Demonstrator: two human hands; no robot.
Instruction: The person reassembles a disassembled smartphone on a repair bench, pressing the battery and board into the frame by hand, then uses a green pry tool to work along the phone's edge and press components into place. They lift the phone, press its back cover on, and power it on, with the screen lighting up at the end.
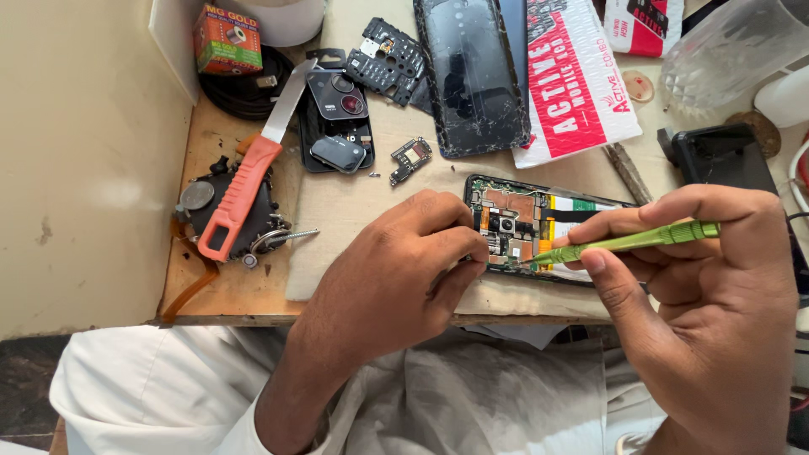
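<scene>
Cream-painted wall is running down the left side, scuffed in places, and a worn wooden table [223, 291] is butting against it, its top chipped and stained, with a pale sheet of paper [337, 211] lying across the middle. Below the table edge the person's white clothing [472, 404] is filling the bottom of the view.

On the paper an opened phone [539, 232] is lying flat with its back off, showing circuit board, orange and green parts. The left hand [396, 278] is resting at the phone's left end, its fingers curled and pressing against that edge, steadying it. The right hand [716, 295] is gripping a slim green screwdriver [628, 243] between thumb and fingertips, with the tip touching the lower middle of the board.

Further back, a cracked black back cover [472, 76] is lying beside a red and white padded envelope [573, 80]. Left of these, black camera-module pieces [337, 118] and a small loose circuit board [410, 158] are sitting near each other. An orange-handled blade [249, 181] is lying tilted over a dark round tray of screws [232, 219]. A small orange and green box [226, 38] is standing in the far left corner on a coil of black cable [249, 88], and a clear cut-glass vessel [729, 50] is sitting at the far right.
</scene>
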